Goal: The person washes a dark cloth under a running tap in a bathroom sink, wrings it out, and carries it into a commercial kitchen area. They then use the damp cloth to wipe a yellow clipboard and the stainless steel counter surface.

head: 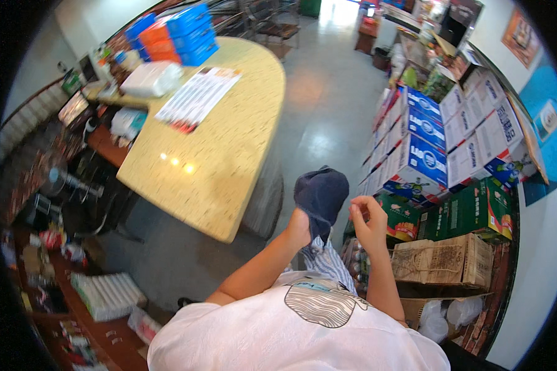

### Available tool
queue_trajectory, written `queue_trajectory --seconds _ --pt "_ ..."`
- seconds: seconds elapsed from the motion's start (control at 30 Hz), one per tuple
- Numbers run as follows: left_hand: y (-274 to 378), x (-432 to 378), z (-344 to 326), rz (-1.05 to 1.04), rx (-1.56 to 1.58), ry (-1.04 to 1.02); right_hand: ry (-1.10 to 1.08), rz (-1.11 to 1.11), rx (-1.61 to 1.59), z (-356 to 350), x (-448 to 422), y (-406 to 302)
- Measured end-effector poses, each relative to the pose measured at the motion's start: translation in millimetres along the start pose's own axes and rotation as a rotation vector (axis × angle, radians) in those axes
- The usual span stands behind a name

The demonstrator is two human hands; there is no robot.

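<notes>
A dark navy cloth (321, 192) is draped over my left hand (299, 227), hiding its fingers; the wrist and part of the palm show below it. To the right of the cloth, my right hand (370, 218) is raised with curled fingers, the thumb and fingertips close together. I see nothing between them, and a narrow gap parts this hand from the cloth. Both hands are in front of the white printed shirt (306, 320), above blue-and-white striped legwear (327, 259).
A yellow speckled counter (213, 171) on the left bears a printed sheet (199, 97), a white plastic-wrapped pack (151, 79) and blue and orange boxes (190, 35). Stacked cartons (422, 155) line the right wall. Shelves (74, 301) are at lower left, a standing fan (58, 178) behind the counter.
</notes>
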State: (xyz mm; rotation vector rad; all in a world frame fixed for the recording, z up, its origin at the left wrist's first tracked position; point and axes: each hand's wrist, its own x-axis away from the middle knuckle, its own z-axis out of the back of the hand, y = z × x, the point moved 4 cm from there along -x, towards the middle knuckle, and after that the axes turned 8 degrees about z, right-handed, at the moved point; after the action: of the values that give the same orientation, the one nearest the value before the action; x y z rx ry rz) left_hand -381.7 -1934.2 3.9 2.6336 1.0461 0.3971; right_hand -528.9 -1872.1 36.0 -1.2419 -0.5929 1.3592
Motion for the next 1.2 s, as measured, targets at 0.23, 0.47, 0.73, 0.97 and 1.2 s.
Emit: queue_trajectory --seconds 0.23,0.47,0.73,0.97,1.2 --pt "21.1 -107.6 -51.7 -0.086 -0.51 0.057 -0.144 -0.214 -0.59 24.5 -97.6 118.5" --pt "41.5 -214.4 -83.7 -0.188 -0.012 -0.365 -0.34 -0.371 -0.983 51.9 -192.4 174.1" --pt "87.2 -316.0 -77.0 -0.294 -0.031 -0.11 -0.306 -0.488 -1.325 83.8 -262.1 234.2" --pt "132.3 -434.7 -62.4 -0.375 -0.127 -0.169 -0.185 -0.486 -1.333 95.5 -366.0 290.3" --pt "208.0 -586.3 -30.5 -0.365 -0.274 0.117 0.026 -0.41 -1.287 139.2 -518.8 334.7"
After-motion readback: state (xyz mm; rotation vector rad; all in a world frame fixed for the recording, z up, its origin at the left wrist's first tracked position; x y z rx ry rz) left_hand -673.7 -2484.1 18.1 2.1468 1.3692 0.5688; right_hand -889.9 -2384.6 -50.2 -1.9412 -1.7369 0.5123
